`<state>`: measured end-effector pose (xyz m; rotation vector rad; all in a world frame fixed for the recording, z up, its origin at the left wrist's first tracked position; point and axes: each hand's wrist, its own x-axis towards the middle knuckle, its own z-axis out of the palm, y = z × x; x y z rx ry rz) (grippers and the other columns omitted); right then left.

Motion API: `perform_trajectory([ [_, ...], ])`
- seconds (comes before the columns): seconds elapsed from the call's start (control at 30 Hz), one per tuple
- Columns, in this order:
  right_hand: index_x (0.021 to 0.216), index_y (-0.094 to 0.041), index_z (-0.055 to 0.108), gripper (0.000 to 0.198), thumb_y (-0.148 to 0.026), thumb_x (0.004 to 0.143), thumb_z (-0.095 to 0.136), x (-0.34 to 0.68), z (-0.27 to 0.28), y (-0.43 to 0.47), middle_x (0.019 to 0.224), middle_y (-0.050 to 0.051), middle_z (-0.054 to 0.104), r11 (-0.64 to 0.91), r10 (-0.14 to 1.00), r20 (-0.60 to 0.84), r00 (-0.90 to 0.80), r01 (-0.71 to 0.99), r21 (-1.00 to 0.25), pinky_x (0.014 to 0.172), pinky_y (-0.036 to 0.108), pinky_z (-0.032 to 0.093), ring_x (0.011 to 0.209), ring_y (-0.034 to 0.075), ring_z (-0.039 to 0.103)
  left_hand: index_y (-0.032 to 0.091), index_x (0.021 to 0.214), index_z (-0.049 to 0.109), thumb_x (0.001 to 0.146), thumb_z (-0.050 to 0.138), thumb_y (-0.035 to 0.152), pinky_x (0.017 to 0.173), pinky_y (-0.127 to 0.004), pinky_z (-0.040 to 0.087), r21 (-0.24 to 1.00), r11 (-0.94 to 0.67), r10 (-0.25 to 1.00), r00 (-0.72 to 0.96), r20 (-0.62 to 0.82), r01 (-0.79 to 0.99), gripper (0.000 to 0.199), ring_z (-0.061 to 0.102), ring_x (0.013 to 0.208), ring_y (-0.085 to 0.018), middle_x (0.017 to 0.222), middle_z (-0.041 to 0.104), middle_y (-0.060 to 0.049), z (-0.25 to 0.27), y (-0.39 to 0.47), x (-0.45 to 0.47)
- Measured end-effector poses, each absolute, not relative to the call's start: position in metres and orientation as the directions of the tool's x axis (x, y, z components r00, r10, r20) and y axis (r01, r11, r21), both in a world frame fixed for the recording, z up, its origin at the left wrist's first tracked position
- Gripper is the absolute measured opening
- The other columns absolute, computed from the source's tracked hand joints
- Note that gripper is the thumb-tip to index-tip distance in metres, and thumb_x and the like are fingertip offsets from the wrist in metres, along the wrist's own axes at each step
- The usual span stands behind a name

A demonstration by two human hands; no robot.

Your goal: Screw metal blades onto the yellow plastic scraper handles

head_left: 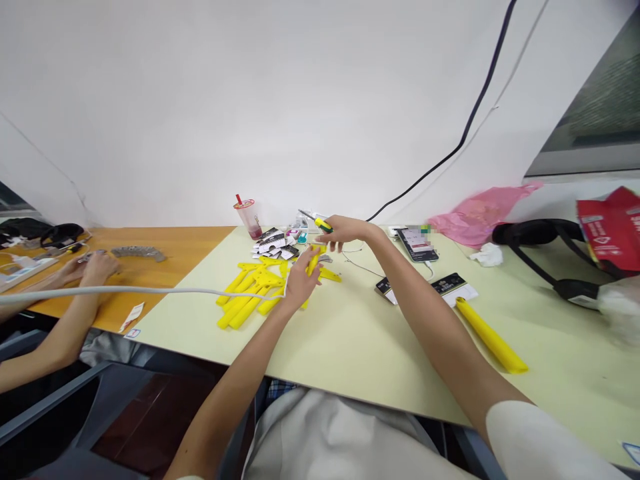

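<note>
My right hand [346, 230] is closed around the yellow-and-black handle of a screwdriver [324, 225], its thin shaft pointing up and left. Just below it, my left hand [300, 280] grips a small yellow plastic piece [315, 259] that pokes up from between the fingers. A pile of long yellow plastic parts [245, 297] lies on the table to the left of that hand. Another flat yellow part [331, 275] rests just right of my left fingers. Whether the screwdriver tip touches anything cannot be made out; it appears to point into the air.
Behind the pile are black-and-white cards [274, 245] and a plastic cup [249, 219]. On the right lie a phone [417, 245], a yellow tube [493, 337] and a pink bag [483, 213]. A white cable [150, 291] crosses the left side. Another person's hands [97, 267] work there.
</note>
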<state>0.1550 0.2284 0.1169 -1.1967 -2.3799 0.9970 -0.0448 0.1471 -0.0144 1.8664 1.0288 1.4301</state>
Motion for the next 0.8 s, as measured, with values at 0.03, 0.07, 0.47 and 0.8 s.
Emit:
perform_trajectory([
  [0.03,0.084,-0.018,0.057,0.049,-0.061,0.095,0.079,0.158,0.122,0.226,0.077,0.005,0.069,0.425,0.811,-0.029,-0.585,0.621,-0.659,0.051,0.025,0.050,0.060,0.014,0.061,0.027,0.135,0.067,0.094,0.076,0.043,0.065,-0.037,0.067,0.847,-0.509,0.861,0.103,0.499,0.151,0.044,0.075,0.117,-0.033,0.159,0.058,-0.015,-0.014,0.148,-0.045],
  [0.07,0.083,-0.019,0.056,0.053,-0.068,0.096,0.074,0.163,0.127,0.224,0.073,0.005,0.065,0.430,0.834,-0.007,-0.551,0.658,-0.619,0.049,0.026,0.046,0.057,0.013,0.057,0.026,0.132,0.065,0.092,0.079,0.046,0.060,-0.033,0.065,0.885,-0.463,0.885,0.071,0.460,0.051,0.047,0.076,0.112,-0.032,0.157,0.060,-0.015,-0.012,0.149,-0.046],
  [0.47,0.104,-0.017,0.073,0.039,-0.055,0.095,0.078,0.215,0.175,0.193,0.090,0.008,0.077,0.437,0.894,0.141,-0.425,0.757,-0.486,0.062,0.030,0.044,0.070,0.017,0.066,0.024,0.116,0.056,0.077,0.084,0.009,0.060,-0.013,0.051,0.761,-0.027,0.999,-0.031,0.009,-0.648,0.051,0.078,0.105,-0.017,0.114,0.073,-0.005,0.015,0.154,-0.065],
  [0.8,0.098,-0.017,0.074,0.018,-0.027,0.089,0.086,0.202,0.165,0.201,0.089,0.009,0.083,0.412,0.856,-0.029,-0.517,0.713,-0.568,0.073,0.031,0.057,0.081,0.023,0.080,0.024,0.109,0.052,0.085,0.071,0.001,0.058,-0.010,0.052,0.625,0.074,0.997,0.039,-0.069,-0.777,0.038,0.076,0.094,-0.011,0.119,0.069,-0.007,0.021,0.155,-0.069],
])
